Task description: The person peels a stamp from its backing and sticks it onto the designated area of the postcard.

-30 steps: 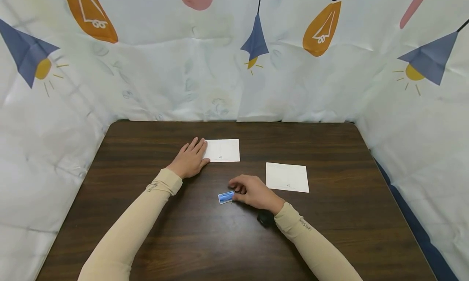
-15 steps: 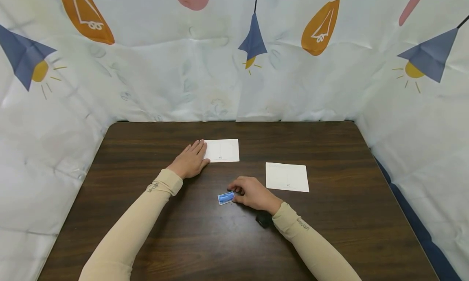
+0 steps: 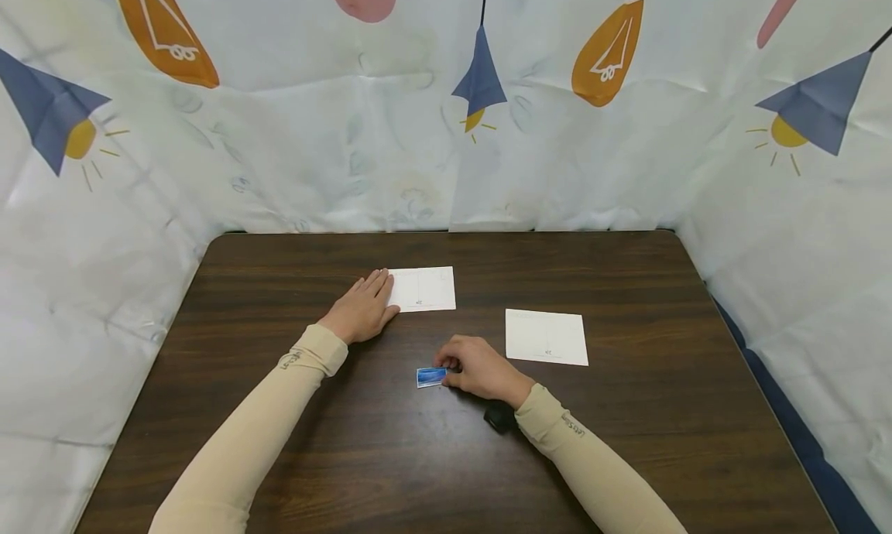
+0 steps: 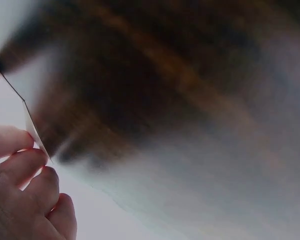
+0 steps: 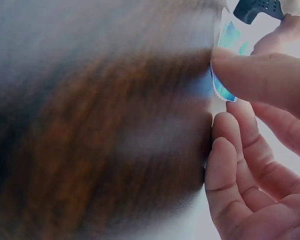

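My left hand (image 3: 361,309) rests with straight fingers on the left edge of a white postcard (image 3: 423,289) lying toward the back of the table. In the left wrist view the postcard (image 4: 31,120) shows as a thin bent edge between thumb and fingers. A small blue postage stamp (image 3: 430,377) with a white perforated border is by the middle of the table. My right hand (image 3: 482,370) pinches its right end, thumb across it. The right wrist view shows the thumb over the stamp (image 5: 225,89) and the other fingers curled close to the tabletop.
A second white postcard (image 3: 547,337) lies to the right, just beyond my right hand. The dark wooden table (image 3: 390,456) ends at the back against a white curtain (image 3: 348,155) printed with lamps and bulbs. A black wrist device (image 3: 499,418) sits under my right wrist.
The stamp has turned slightly and now lies more level, with my right hand still at its right end. The left hand and its postcard have shifted very slightly toward me in the view.
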`<act>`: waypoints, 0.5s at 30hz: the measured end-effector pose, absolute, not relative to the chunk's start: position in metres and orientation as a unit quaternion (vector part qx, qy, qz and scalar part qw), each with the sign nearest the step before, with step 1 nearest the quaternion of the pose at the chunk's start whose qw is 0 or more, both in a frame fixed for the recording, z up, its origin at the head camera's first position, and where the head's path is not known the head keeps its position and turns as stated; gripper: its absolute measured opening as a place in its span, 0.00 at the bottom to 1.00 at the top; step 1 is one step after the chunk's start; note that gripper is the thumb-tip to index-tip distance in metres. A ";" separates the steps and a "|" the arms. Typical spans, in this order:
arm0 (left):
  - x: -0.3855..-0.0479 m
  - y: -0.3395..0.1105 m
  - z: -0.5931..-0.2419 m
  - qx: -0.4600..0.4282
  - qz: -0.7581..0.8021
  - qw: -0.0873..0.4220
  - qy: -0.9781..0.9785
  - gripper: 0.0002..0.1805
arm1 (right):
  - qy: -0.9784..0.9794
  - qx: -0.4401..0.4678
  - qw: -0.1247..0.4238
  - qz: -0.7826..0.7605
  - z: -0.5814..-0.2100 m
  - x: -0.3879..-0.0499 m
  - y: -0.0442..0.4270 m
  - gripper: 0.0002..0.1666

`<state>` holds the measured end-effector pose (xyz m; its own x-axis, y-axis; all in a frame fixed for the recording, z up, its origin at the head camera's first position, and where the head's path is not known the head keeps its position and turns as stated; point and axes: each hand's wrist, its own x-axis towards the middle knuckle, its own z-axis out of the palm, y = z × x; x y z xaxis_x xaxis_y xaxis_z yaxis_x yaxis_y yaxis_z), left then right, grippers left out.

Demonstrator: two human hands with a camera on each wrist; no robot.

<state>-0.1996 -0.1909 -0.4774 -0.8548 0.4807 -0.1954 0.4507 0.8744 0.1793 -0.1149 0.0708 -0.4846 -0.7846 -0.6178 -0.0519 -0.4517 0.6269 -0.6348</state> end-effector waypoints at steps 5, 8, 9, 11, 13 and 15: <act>-0.197 -0.190 -0.477 0.244 0.061 0.108 0.962 0.37 | 0.892 -0.301 0.130 -0.312 -0.484 -0.114 0.071 0.04; -0.196 -0.190 -0.477 0.242 0.062 0.107 0.962 0.36 | 0.893 -0.297 0.133 -0.311 -0.484 -0.114 0.071 0.05; -0.196 -0.190 -0.477 0.242 0.062 0.108 0.962 0.37 | 0.893 -0.296 0.135 -0.310 -0.483 -0.113 0.071 0.05; -0.195 -0.190 -0.477 0.241 0.064 0.107 0.962 0.36 | 0.895 -0.295 0.141 -0.304 -0.483 -0.113 0.070 0.08; -0.194 -0.189 -0.477 0.239 0.066 0.107 0.963 0.37 | 0.895 -0.297 0.147 -0.297 -0.482 -0.112 0.069 0.09; -0.193 -0.188 -0.477 0.239 0.068 0.105 0.963 0.36 | 0.896 -0.299 0.151 -0.293 -0.482 -0.112 0.069 0.08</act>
